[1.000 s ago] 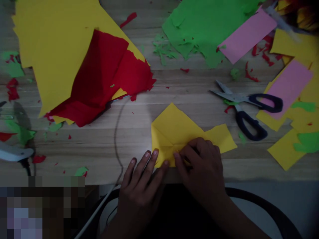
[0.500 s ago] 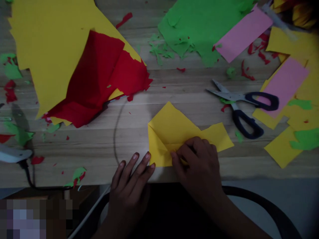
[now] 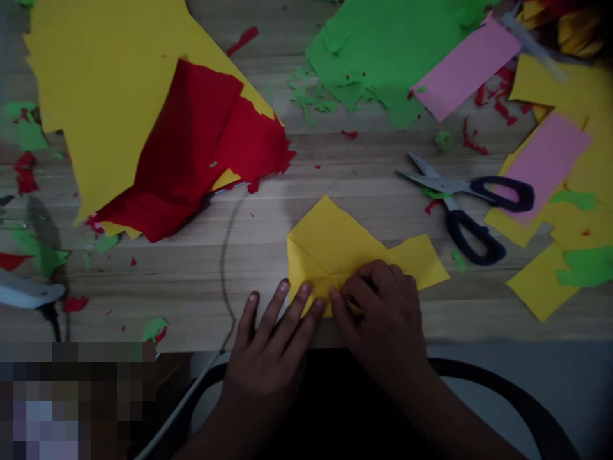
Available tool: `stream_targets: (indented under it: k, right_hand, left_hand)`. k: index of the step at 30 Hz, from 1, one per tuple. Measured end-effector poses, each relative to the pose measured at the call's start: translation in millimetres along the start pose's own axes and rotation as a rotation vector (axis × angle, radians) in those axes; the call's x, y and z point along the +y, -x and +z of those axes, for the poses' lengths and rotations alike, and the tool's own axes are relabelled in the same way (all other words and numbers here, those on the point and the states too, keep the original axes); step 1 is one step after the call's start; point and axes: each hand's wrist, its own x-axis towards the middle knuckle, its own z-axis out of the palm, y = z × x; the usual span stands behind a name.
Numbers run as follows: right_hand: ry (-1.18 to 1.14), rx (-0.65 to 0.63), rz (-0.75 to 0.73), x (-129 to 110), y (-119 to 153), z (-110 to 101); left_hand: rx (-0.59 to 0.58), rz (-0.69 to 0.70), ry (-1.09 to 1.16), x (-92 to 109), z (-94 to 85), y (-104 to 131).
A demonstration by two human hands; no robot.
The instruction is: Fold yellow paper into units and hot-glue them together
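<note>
I worked from a dim picture, grey and muted throughout. The table (image 3: 265, 236) was palest just left of the paper (image 3: 330, 236), and the light fell away toward the corners; I couldn't place its source. At the upper right, the heap (image 3: 579, 32) sank into near-black. The left hand (image 3: 272, 348) and right hand (image 3: 385, 310) looked dark against the paper, and between the forearms I got almost pure black. Deep shade filled the left side of the red sheet (image 3: 167, 153). I couldn't tell whether a thin dark curve (image 3: 223, 255) was cord or shadow. Fine edges came through slightly soft, though the scissors (image 3: 454, 186) read clearly. Coarse pixel blocks (image 3: 62, 402) masked the lower left.
</note>
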Motion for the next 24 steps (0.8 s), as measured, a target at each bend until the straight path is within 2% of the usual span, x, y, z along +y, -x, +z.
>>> stream_targets:
  k: [6,11,18,24]
  right_hand:
    - [0.001,-0.024,-0.004,1.4,0.2,-0.6]
    - [0.002,-0.026,-0.007,0.9,0.2,-0.9]
    - [0.002,-0.036,0.012,-0.2,-0.6,-1.1]
    - [0.017,-0.02,0.023,-1.5,-0.7,0.0]
  left_hand:
    - [-0.021,0.048,-0.039,1.1,5.1,-11.6]
    - [-0.036,0.046,-0.071,1.4,6.3,-11.5]
    - [-0.064,0.113,-0.093,-6.1,3.3,-10.1]
    - [0.002,0.133,-0.118,-9.0,8.4,-9.3]
